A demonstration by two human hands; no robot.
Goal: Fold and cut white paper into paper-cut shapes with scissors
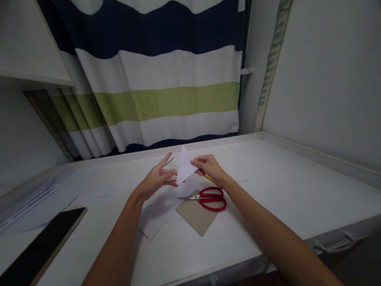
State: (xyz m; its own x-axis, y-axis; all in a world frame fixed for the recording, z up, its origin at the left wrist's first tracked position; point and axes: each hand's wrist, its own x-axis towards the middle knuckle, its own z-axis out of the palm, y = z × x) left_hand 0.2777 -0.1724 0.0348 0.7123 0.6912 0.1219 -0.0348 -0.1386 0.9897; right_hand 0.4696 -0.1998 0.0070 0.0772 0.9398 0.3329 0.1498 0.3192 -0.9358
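My right hand (210, 167) pinches the right edge of a folded white paper triangle (185, 165), holding it up above the desk with its point upward. At the paper's left side is my left hand (158, 178), fingers spread; I cannot tell whether the fingertips touch it. A thin dark stick-like thing (169, 161) shows beside the left index finger. Below the hands, red-handled scissors (212, 199) lie across a square of grey-brown cardboard (200, 220), blades pointing left. Part of a yellow pencil-like stick (209, 177) shows beneath my right hand. White paper (150, 220) lies left of the cardboard.
A dark-screened tablet or phone (36, 254) lies at the left on the white desk (281, 188). Behind it are stacked white sheets (32, 203). A striped curtain (167, 73) hangs at the back, and a white wall (338, 81) borders the right side. Drawer handles (339, 245) line the front.
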